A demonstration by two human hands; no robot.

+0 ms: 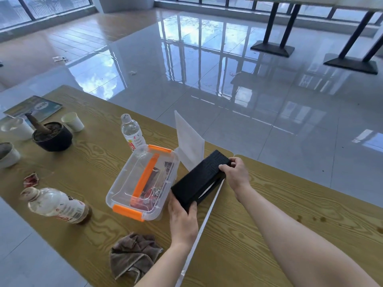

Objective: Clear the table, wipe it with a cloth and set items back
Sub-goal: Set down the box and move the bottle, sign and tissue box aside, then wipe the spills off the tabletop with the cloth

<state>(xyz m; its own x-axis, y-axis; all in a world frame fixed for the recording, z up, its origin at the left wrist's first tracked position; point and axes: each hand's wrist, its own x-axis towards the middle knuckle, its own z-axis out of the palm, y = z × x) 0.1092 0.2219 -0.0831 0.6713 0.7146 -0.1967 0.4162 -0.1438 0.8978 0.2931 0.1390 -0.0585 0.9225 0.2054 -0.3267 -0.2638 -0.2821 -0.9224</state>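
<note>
A long black box point(200, 179) is held just above the wooden table point(290, 214), tilted. My left hand point(183, 219) grips its near end and my right hand point(235, 174) grips its far end. Left of the box stands a clear plastic container point(124, 187) with orange latches and wrappers inside. A crumpled brown cloth point(133, 255) lies near the front edge. A clear divider panel point(189, 141) stands behind the box and runs toward me.
A water bottle point(132, 132) stands behind the container. A milky drink bottle point(57, 206) lies on its side at the left, beside a red wrapper point(31, 180). Further left are a black pot point(52, 136), paper cups point(72, 121), and a booklet point(34, 107).
</note>
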